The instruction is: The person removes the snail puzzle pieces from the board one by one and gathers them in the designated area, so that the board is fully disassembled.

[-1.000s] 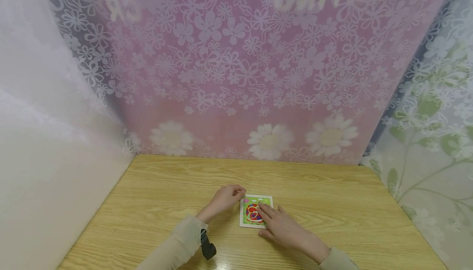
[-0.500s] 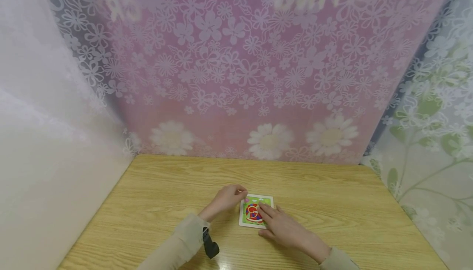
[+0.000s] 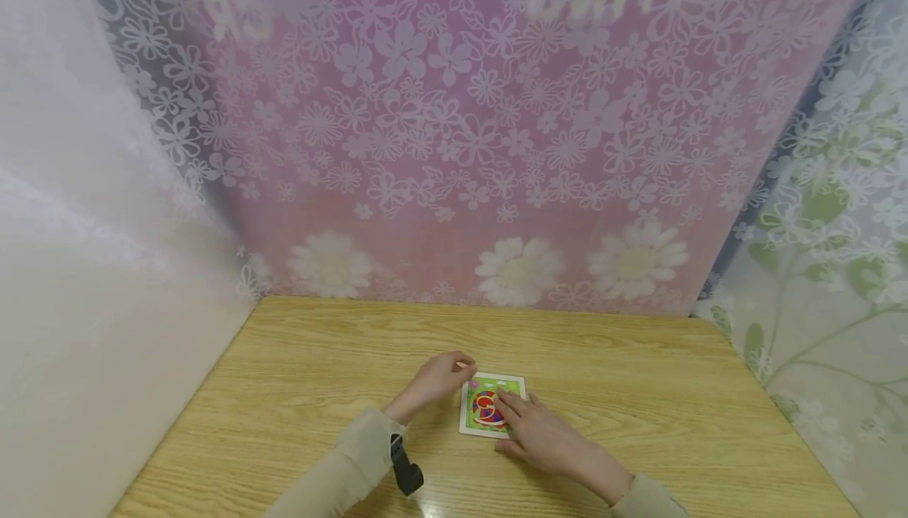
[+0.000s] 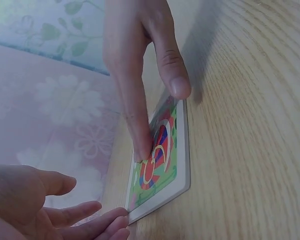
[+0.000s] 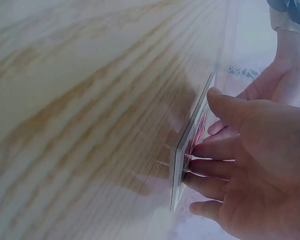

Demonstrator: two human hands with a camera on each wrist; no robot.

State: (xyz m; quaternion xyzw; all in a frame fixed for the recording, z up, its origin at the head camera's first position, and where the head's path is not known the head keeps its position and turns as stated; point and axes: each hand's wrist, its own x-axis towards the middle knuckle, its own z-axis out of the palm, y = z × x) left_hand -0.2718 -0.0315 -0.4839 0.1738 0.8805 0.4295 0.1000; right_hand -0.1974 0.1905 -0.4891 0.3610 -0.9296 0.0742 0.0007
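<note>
A thin square picture board (image 3: pixel 485 409) with a white border lies flat on the wooden table. Its picture is green with a red and blue round shape and a cream curl. My right hand (image 3: pixel 549 437) rests its straight fingertips on the picture's right part, covering that side; its thumb is by the near edge in the left wrist view. At the board's far left corner, my left hand (image 3: pixel 438 380) touches the edge with its fingertips. In the left wrist view the left thumb (image 4: pixel 60 184) stands apart from the fingers, with nothing pinched between them.
The wooden table (image 3: pixel 319 344) stretches around the board on all sides. Flowered pink sheeting (image 3: pixel 454 147) hangs behind it, with pale sheeting at left and right. A black strap with a small device (image 3: pixel 406 467) hangs at the left wrist.
My left hand has shifted slightly to the right against the board's corner. The board has turned a very little; my right hand has stayed in place on it.
</note>
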